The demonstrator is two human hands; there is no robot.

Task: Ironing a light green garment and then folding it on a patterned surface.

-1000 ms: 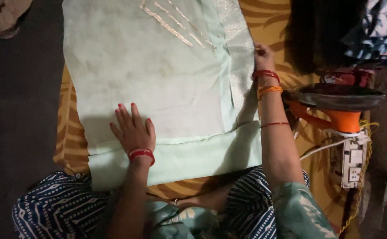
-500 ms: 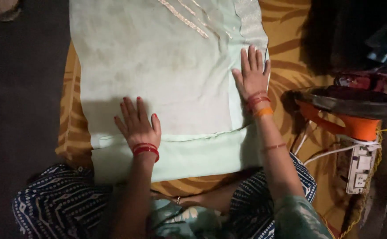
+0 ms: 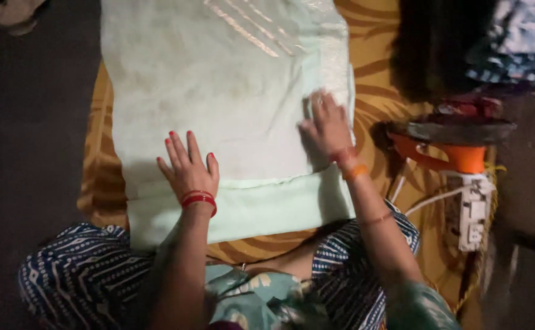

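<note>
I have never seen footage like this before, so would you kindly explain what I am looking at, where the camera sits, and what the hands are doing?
The camera is worn on a person's head and looks straight down, so you see their own arms and lap from above. There is no machine here, only two bare hands. The person sits on the floor with patterned trousers at the bottom of the picture. In front of them a pale green cloth lies spread over an orange and brown patterned mat. The left hand rests flat on the cloth, fingers spread. The right hand also lies on the cloth, near its right edge. Neither hand holds anything. To the right stands an orange clothes iron, with a white power strip just below it.
</note>
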